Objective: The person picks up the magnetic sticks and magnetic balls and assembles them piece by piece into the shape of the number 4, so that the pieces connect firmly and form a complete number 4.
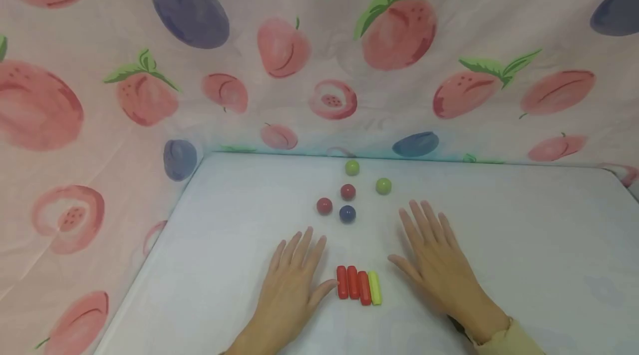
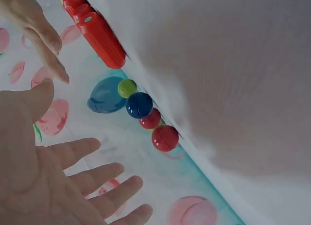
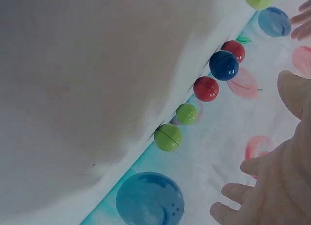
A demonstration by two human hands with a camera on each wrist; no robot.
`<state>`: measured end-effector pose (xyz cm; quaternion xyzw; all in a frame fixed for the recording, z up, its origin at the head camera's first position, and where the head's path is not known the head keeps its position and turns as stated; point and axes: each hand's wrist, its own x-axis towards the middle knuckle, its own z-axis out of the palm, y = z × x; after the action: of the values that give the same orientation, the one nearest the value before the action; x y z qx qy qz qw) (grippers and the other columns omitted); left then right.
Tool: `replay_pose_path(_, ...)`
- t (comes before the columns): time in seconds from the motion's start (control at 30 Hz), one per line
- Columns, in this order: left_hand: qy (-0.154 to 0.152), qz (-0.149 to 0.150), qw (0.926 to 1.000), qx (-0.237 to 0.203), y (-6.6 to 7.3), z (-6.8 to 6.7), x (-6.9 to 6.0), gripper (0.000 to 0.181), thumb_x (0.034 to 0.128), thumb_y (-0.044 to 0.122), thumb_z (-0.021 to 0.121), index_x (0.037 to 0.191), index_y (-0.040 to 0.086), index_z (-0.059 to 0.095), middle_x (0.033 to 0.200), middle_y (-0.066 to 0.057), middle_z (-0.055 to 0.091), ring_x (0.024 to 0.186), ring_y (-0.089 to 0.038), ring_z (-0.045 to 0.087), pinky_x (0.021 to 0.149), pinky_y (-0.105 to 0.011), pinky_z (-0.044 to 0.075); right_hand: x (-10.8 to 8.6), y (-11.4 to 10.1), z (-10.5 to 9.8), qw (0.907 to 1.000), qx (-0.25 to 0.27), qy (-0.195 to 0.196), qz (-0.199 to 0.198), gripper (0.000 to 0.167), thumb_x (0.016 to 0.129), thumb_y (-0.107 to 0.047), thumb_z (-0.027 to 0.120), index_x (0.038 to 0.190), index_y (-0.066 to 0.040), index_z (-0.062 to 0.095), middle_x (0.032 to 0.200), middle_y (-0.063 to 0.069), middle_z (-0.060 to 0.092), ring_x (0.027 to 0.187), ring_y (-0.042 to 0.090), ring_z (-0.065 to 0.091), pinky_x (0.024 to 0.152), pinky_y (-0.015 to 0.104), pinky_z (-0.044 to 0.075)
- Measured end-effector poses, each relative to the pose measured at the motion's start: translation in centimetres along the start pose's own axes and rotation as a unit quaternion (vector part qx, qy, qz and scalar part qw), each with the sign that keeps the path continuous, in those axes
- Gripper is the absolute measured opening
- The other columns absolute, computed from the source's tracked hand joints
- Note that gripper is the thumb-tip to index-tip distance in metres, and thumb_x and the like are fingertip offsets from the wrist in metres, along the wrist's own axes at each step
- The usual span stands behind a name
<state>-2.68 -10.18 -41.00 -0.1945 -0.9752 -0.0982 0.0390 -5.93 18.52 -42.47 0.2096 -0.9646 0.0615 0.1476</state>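
Three red sticks (image 1: pixel 353 282) and one yellow stick (image 1: pixel 375 288) lie side by side between the hands in the head view. The left hand (image 1: pixel 290 294) is palm down with fingers spread, its thumb tip at the leftmost red stick; whether it touches cannot be told. To the right of the yellow stick, apart from it, the right hand (image 1: pixel 446 274) has its fingers spread and holds nothing. Beyond the fingertips are two red balls (image 1: pixel 324 206), a blue ball (image 1: pixel 347 214) and two green balls (image 1: pixel 383 186). In the left wrist view, the left hand (image 2: pixel 73 181) has an uncovered palm.
The white table (image 1: pixel 239 194) ends at the back against a fruit-patterned cloth (image 1: pixel 319 50), which also hangs along the left side. A beige sleeve (image 1: pixel 514 339) covers the right forearm.
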Motion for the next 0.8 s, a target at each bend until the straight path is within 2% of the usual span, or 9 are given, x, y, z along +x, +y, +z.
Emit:
replay_pose_path(0.23, -0.015, 0.000, 0.9996, -0.024, 0.3, -0.1, 0.0, 0.072, 0.0938, 0.055, 0.058, 0.151, 0.016, 0.040, 0.158, -0.009, 0.037, 0.143, -0.030, 0.036, 0.116, -0.052, 0.031, 1.2, 0.3, 0.3, 0.9998, 0.013, 0.001, -0.011, 0.081, 0.100, -0.060, 0.040, 0.157, -0.004, 0.023, 0.162, 0.020, 0.021, 0.152, 0.036, 0.012, 0.125, 0.044, -0.001)
replay_pose_path(0.5, -0.053, -0.007, 0.9980, -0.035, 0.7, -0.2, 0.2, 0.074, 0.0924, 0.056, 0.060, 0.152, 0.018, 0.039, 0.158, -0.008, 0.035, 0.142, -0.028, 0.037, 0.116, -0.050, 0.033, 2.2, 0.7, 0.5, 0.9998, 0.011, -0.009, -0.014, 0.081, 0.097, -0.050, 0.053, 0.156, -0.003, 0.024, 0.162, 0.021, 0.023, 0.151, 0.037, 0.016, 0.125, 0.044, 0.004)
replay_pose_path(0.8, -0.065, -0.007, 0.9969, -0.043, 1.0, -0.1, 0.1, 0.074, 0.0921, 0.055, 0.061, 0.152, 0.018, 0.040, 0.156, -0.008, 0.039, 0.139, -0.027, 0.040, 0.114, -0.048, 0.035, 3.6, 0.9, 0.9, 0.9994, 0.011, -0.031, -0.009, 0.083, 0.093, -0.043, 0.064, 0.154, -0.001, 0.027, 0.161, 0.021, 0.025, 0.150, 0.038, 0.019, 0.120, 0.053, 0.023)
